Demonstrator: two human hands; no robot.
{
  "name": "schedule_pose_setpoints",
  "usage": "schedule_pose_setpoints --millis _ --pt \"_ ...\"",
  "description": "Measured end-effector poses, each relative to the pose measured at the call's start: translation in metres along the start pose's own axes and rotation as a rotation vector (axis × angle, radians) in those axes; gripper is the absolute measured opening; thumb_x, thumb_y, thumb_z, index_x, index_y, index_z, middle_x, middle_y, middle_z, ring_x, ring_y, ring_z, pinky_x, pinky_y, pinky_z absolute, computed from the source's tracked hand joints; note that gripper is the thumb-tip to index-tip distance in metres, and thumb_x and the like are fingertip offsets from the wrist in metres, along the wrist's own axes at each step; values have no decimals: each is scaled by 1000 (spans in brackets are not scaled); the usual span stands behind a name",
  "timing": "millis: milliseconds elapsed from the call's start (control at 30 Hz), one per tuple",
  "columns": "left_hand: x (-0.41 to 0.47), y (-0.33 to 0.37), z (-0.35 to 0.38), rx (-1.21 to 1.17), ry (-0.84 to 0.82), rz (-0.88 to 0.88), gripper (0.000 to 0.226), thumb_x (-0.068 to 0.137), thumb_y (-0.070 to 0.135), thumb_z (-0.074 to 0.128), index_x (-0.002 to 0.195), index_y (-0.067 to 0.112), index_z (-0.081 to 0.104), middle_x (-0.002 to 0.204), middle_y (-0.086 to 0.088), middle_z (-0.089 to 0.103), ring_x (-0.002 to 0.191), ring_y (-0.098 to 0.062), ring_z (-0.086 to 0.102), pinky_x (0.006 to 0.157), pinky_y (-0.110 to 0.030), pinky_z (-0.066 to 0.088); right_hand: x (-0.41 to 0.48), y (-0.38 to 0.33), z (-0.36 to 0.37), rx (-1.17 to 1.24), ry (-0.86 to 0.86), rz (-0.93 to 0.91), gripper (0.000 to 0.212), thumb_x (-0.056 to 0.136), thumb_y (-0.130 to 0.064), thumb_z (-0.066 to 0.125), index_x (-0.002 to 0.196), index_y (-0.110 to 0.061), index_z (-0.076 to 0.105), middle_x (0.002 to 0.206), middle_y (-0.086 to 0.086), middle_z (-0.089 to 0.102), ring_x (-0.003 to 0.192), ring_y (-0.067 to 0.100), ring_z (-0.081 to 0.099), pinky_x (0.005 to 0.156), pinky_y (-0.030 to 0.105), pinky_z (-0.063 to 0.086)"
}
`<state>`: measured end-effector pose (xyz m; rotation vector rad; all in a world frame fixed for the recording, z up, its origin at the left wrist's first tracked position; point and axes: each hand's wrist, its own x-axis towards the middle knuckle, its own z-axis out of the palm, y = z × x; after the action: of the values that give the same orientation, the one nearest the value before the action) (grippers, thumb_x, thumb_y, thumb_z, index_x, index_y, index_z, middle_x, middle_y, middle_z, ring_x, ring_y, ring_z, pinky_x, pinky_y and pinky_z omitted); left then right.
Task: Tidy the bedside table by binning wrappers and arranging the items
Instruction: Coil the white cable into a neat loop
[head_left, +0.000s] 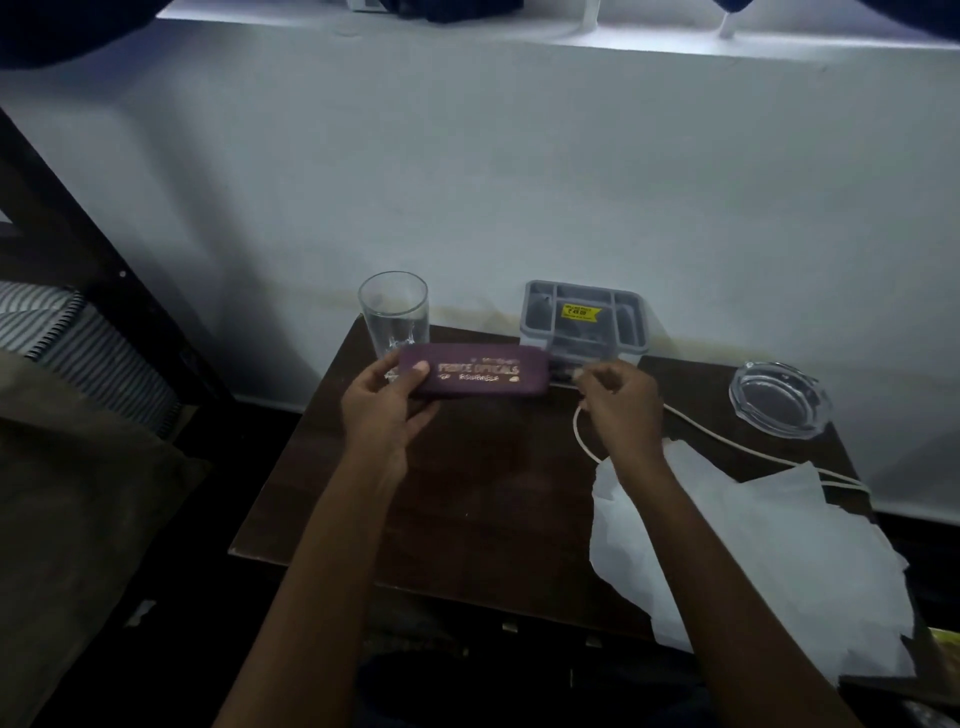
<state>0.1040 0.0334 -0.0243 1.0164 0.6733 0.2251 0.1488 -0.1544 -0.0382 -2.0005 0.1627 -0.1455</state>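
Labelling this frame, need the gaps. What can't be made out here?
All head view:
- Right hand: its back hides the fingertips, so a pinch on the cable is unclear.
- Organiser contents: too dark. Sticker print: too small.
- Glass base: behind the spectacle case in the left hand.
- Cable's far end: drops past the table edge.

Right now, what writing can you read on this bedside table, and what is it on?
"PRINCE OPTICALS": gold print on the purple case in the left hand.
Gold line beneath it: perhaps "ROURKELA", too blurred to be sure.
Yellow sticker on the grey organiser: a price, perhaps "49", the rest unreadable.
White cable pinched by the right hand: no text.
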Motion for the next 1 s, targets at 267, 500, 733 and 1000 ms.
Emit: schedule_pose_setpoints --millis 267,500,733,1000 --pt "4 -3 -4 8 141 43 47 84 4 63 127 11 47 128 -17 54 109 -26 58 77 -32 53 -1 32 18 -950 -87 -129 18 87 -25 55 94 -14 67 104 7 65 102 28 58 90 38 34" --pt "2 -7 2 10 126 68 50 85 3 61 132 8 45 128 -14 54 106 -21 55 85 -35 50 1 31 23 -771 43 -93 16 85 -9 49 86 -9 65 96 10 67 94 29 61 85 36 37" --pt "-1 -11 19 -28 125 7 43 83 5 65 124 7 50 127 -19 56 108 -28 59 63 -31 53 18 -15 -21 164 266 137 17 75 4 57 69 -11 57 65 -1 56 60 12 52 52 18 38" --pt "-9 -28 37 33 40 -82 29 85 5 62 112 11 51 123 -16 56 108 -29 59 65 -34 55 13 -51 -95 760 284 196 26 72 9 64 61 -14 58 71 10 65 62 17 59 49 18 42"
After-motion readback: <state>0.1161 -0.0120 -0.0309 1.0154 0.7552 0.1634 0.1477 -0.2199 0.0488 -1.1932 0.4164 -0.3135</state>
